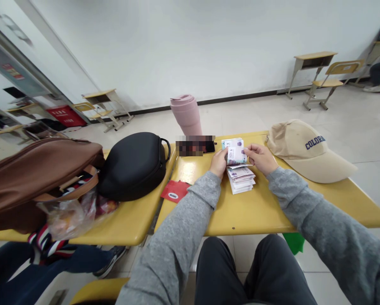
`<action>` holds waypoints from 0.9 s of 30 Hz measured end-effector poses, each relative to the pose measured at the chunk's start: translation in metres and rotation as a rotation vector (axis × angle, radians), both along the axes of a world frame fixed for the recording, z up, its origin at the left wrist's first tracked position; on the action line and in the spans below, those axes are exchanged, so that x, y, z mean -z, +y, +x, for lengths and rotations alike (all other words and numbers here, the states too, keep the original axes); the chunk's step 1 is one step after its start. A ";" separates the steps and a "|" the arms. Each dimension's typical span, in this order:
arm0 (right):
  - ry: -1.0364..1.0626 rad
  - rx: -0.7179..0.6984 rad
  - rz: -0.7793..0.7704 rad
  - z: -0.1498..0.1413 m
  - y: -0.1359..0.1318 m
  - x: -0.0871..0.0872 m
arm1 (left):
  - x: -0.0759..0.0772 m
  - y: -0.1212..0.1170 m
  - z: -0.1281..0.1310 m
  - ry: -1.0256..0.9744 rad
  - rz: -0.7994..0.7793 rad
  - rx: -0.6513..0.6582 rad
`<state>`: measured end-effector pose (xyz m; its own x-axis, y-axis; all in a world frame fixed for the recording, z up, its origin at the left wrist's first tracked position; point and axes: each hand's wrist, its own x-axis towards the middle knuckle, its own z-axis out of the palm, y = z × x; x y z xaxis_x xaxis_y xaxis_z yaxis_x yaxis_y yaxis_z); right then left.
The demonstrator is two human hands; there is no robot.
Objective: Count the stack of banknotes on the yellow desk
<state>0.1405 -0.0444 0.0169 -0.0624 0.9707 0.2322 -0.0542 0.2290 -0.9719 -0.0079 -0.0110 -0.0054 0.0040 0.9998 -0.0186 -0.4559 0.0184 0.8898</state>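
My left hand (219,163) and my right hand (261,157) both grip a small bundle of banknotes (235,153) held just above the yellow desk (256,212). The fingers of each hand are closed on the notes' edges. Directly below the held bundle lies a fanned stack of more banknotes (241,179) on the desk. Grey sleeves cover both my arms.
A beige cap (307,150) lies at the right of the desk, a pink lidded cup (186,113) and a phone (196,146) behind. A red envelope (175,191) sits at the left edge. The neighbouring desk holds a black case (133,165) and a brown bag (34,178). Chairs stand by the wall.
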 end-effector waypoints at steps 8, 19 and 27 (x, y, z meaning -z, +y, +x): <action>0.001 -0.010 0.004 0.000 -0.002 -0.004 | -0.003 -0.003 0.000 0.007 0.001 0.006; -0.006 -0.034 0.010 0.001 -0.002 -0.002 | -0.006 -0.008 0.001 -0.004 0.008 0.021; -0.097 0.013 -0.013 0.004 0.004 0.006 | -0.011 -0.012 0.000 0.022 0.015 0.020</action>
